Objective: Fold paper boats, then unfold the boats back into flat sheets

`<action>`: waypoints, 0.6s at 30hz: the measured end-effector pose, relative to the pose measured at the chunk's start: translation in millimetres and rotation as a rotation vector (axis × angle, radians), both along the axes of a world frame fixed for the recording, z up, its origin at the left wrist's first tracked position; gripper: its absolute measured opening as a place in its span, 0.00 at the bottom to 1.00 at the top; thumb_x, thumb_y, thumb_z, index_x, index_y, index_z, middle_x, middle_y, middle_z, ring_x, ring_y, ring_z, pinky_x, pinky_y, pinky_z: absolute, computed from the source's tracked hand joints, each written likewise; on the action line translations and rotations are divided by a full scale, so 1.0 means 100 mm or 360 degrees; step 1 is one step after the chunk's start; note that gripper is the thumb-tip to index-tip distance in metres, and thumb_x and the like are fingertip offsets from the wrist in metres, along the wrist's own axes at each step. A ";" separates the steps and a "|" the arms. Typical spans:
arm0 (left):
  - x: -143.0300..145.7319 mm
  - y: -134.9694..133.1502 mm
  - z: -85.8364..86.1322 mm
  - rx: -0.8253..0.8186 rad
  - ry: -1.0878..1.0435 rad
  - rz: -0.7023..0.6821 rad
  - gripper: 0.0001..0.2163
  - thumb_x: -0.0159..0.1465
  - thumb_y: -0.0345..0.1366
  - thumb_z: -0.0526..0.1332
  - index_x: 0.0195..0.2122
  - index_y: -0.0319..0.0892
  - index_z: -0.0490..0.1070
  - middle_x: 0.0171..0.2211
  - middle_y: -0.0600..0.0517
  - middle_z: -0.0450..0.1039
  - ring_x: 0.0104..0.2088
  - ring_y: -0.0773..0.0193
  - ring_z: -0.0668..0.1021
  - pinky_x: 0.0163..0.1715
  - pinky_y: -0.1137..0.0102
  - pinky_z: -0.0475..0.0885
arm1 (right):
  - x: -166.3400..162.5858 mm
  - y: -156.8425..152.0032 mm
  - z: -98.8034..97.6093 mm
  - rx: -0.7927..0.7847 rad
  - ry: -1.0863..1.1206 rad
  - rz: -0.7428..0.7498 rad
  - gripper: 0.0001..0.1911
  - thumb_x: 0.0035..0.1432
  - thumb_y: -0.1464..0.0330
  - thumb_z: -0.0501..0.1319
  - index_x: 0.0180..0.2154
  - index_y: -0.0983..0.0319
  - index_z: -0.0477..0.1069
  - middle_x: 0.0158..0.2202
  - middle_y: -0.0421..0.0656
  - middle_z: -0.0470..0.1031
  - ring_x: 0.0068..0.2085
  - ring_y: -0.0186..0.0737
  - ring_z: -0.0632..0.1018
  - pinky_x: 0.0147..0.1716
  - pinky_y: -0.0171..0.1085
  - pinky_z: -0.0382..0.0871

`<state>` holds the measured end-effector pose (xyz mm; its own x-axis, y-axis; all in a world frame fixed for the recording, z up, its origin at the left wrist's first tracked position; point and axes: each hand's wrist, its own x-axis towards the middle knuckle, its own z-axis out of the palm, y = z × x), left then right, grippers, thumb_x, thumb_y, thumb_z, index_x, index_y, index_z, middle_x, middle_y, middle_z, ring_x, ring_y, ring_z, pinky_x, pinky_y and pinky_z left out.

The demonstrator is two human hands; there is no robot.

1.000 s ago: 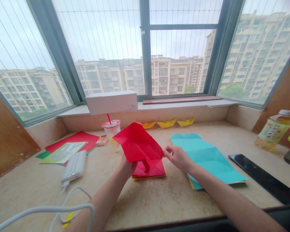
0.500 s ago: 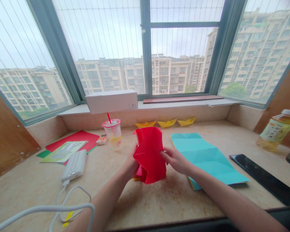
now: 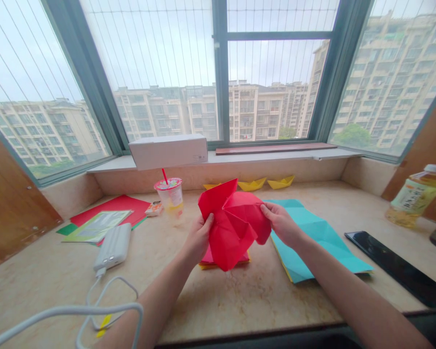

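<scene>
In the head view, I hold a creased red paper [image 3: 230,232] up above the countertop [image 3: 240,305], over a red-and-yellow paper stack [image 3: 207,262]. My left hand [image 3: 199,238] grips its left side, thumb on top, the other fingers mostly hidden behind it. My right hand [image 3: 282,224] pinches its right edge between thumb and fingers. Between my forearms, bare stone runs from the stack to the dark front edge of the countertop. On the left there is room between my forearm and the power bank [image 3: 112,247], with the white cable [image 3: 69,312] looping close to my arm. On the right, my forearm passes over the turquoise paper [image 3: 323,242]; the phone [image 3: 381,261] lies beyond.

Half a second ago the red paper stood narrow and upright; now it is spread wider, flaps splayed, and my right hand has shifted outward and higher. The paper now partly covers the leftmost yellow boat [image 3: 210,186], which showed whole then.

The bottle [image 3: 416,196] carries a pale label with dark characters, too blurred to read. The white box [image 3: 169,151] bears tiny print beside a small dark square, also illegible.
</scene>
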<state>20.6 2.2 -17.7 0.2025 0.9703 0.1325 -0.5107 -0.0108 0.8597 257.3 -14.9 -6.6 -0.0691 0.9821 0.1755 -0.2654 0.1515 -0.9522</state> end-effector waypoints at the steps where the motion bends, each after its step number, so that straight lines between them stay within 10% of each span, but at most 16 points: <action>1: -0.02 0.02 0.00 -0.0012 -0.0007 0.0060 0.17 0.54 0.43 0.72 0.41 0.39 0.76 0.36 0.48 0.81 0.35 0.59 0.81 0.36 0.68 0.76 | 0.05 0.02 0.01 0.0025 0.0056 -0.0039 0.19 0.52 0.53 0.68 0.41 0.59 0.78 0.39 0.44 0.83 0.40 0.47 0.82 0.38 0.40 0.75; 10: -0.16 0.13 0.07 0.0077 0.0090 0.0110 0.19 0.58 0.40 0.68 0.49 0.40 0.73 0.42 0.44 0.80 0.42 0.53 0.82 0.42 0.63 0.77 | 0.84 0.17 0.05 -0.0142 -0.0267 -0.0236 0.13 0.54 0.57 0.68 0.36 0.60 0.79 0.31 0.44 0.83 0.30 0.43 0.81 0.28 0.36 0.74; 18: -0.21 0.11 0.03 -0.0059 0.0211 -0.0198 0.19 0.60 0.35 0.67 0.53 0.41 0.71 0.42 0.45 0.80 0.43 0.54 0.82 0.42 0.64 0.78 | 1.01 0.10 0.01 -0.0293 -0.0562 0.0093 0.21 0.60 0.52 0.62 0.43 0.62 0.79 0.38 0.46 0.83 0.35 0.41 0.81 0.31 0.35 0.73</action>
<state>-0.1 13.1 -15.1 0.3348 0.9403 0.0615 -0.3884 0.0782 0.9182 358.3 -5.1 -5.4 -0.1505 0.9875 -0.0474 0.0799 -0.0357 -0.9962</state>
